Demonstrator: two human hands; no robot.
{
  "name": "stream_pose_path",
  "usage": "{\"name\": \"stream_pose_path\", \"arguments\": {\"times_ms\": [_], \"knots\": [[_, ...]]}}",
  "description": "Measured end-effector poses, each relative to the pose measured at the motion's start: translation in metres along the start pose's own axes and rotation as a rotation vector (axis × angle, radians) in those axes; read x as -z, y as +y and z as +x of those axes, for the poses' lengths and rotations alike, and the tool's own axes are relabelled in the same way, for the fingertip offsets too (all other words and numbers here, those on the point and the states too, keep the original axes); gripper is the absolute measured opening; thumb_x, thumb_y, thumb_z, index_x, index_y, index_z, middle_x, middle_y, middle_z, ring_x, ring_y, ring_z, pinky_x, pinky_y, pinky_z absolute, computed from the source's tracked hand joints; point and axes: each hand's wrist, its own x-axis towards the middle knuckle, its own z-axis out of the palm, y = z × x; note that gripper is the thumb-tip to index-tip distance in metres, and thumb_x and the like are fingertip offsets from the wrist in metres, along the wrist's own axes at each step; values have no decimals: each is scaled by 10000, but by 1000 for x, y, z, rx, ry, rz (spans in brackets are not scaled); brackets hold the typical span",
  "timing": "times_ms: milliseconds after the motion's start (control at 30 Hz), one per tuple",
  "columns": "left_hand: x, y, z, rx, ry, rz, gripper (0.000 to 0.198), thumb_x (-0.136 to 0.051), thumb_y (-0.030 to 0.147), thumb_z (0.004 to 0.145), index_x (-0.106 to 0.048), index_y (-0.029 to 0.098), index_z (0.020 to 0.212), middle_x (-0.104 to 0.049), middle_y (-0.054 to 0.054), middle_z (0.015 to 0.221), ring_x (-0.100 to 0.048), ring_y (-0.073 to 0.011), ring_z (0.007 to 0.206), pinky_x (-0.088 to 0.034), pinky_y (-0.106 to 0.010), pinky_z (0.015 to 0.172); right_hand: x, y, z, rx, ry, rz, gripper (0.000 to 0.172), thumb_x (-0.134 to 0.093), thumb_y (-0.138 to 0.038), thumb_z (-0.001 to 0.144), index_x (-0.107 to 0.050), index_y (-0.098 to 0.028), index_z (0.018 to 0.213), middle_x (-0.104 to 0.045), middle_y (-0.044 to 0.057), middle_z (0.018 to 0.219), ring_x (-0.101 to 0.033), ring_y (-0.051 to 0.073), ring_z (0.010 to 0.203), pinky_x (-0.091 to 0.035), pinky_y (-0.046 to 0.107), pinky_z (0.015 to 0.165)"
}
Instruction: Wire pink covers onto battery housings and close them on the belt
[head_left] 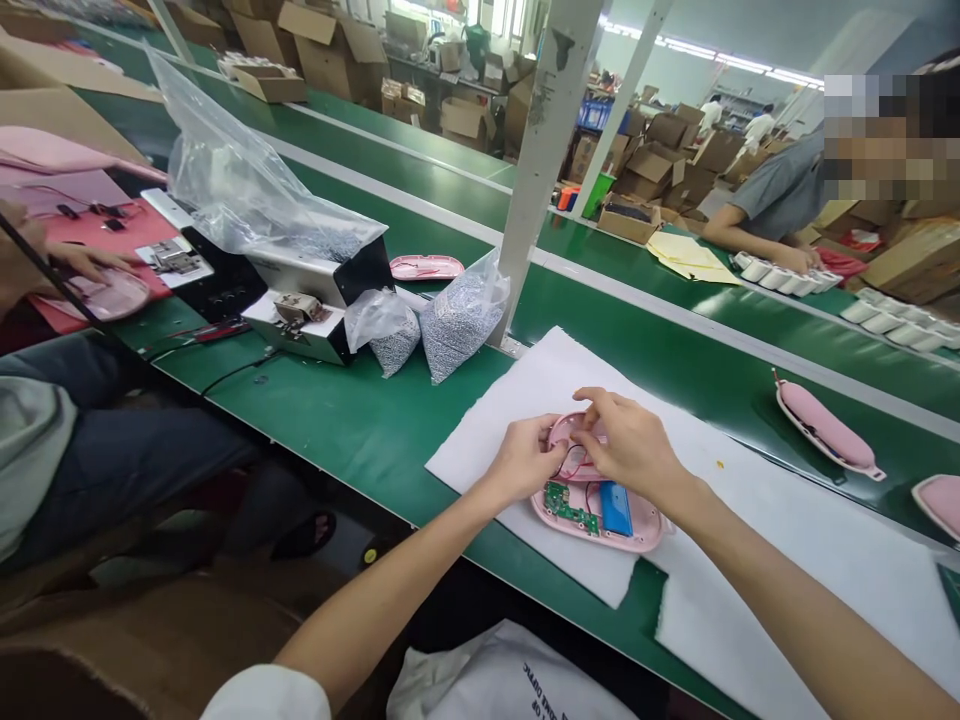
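A pink plastic shell half (641,535) lies open side up on a white foam sheet, with a green circuit board (568,505) and a blue battery pack (616,508) inside. Just behind it, a second pink shell half (574,425) is tilted up between my hands. My left hand (529,455) is closed on its left edge, thumb toward the inside. My right hand (619,440) reaches in from the right, thumb and fingers bent close together at the shell's inner side; what they pinch is hidden. Thin wires (576,458) run between the two halves.
White foam sheet (720,520) covers the green bench. Left of a metal post (544,170) stand bags of small metal parts (461,320) and a screw-feeder machine (300,310). Another pink case (829,425) lies right. Co-workers sit at left and far right.
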Motion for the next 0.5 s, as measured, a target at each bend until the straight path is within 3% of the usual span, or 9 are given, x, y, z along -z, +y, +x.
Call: {"name": "stream_pose_path", "arguments": {"times_ms": [133, 233, 300, 367, 433, 500], "knots": [[2, 2, -3, 37, 19, 22, 275, -535, 214, 808, -645, 146, 1051, -679, -28, 869, -611, -125, 712, -440, -203, 606, 7, 10, 0, -329, 8, 49, 519, -759, -385, 707, -512, -228, 1136, -616, -39, 782, -585, 167, 691, -381, 279, 598], [1, 7, -4, 18, 63, 127, 214, -548, 233, 820, -617, 160, 1009, -680, -17, 900, -618, -134, 752, -455, -219, 654, 7, 16, 2, -375, 20, 211, 502, -758, -365, 708, -525, -249, 1138, -632, -31, 957, -613, 140, 728, -426, 274, 656], [-1, 11, -5, -9, 76, 218, 186, -552, 286, 850, -617, 170, 981, -673, -2, 885, -612, -139, 779, -455, -229, 691, 8, 15, 2, -340, 47, 310, 440, -737, -313, 730, -538, -250, 1117, -631, -31, 962, -624, 143, 796, -443, 276, 717], [-3, 13, -7, -40, 91, 263, 214, -538, 351, 886, -627, 178, 975, -673, 4, 887, -611, -143, 817, -456, -234, 728, 16, 15, -5, -290, 149, 388, 367, -726, -304, 750, -552, -233, 1066, -625, -23, 924, -612, 151, 846, -446, 285, 774], [-1, 11, -10, -73, 146, 325, 232, -524, 383, 905, -625, 181, 958, -669, 4, 868, -607, -140, 807, -454, -233, 733, 31, 18, -27, -295, 339, 449, 228, -697, -343, 795, -545, -196, 879, -590, -10, 827, -576, 145, 799, -435, 275, 751], [7, 10, -13, -138, 160, 451, 201, -502, 344, 915, -601, 188, 994, -665, -5, 895, -609, -140, 816, -456, -240, 749, 46, 22, -69, -387, 459, 489, 335, -631, -373, 858, -433, -174, 677, -505, -8, 683, -496, 121, 664, -400, 257, 651]]}}
